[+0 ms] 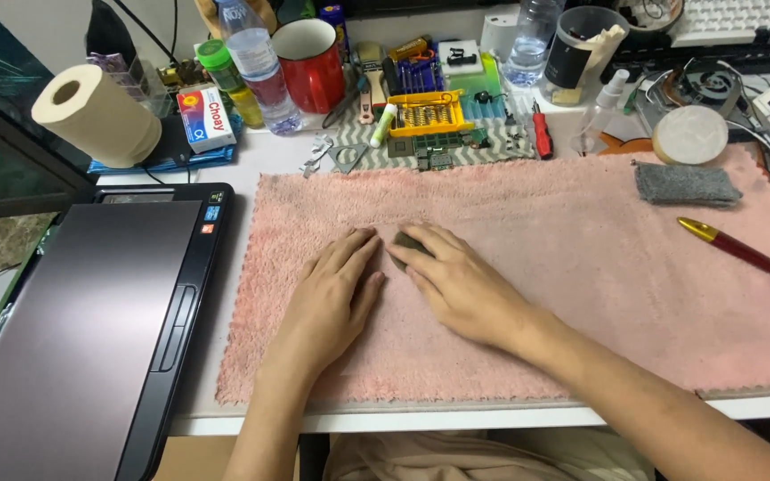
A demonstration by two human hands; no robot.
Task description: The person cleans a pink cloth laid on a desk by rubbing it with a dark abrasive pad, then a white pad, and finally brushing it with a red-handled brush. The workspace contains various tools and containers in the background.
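Your left hand [332, 289] lies flat, fingers together, on the pink towel [581, 267]. Your right hand [461, 285] covers a small dark object [403, 242] mid-towel; whether you grip it cannot be told. Fingertip pressure may snag it in the pile.

White worktop [269, 151], near edge visible. Pink towel [581, 285] spread over centre and right. Closed laptop [91, 330] at left, overhanging near edge. Paper roll [96, 116] far left. Far edge crowded: red mug [314, 62], water bottle [256, 62], yellow bit set [425, 113], red-handled screwdriver [541, 132]. On towel: grey pad [688, 184] far right, red pen-shaped tool [745, 254] right.
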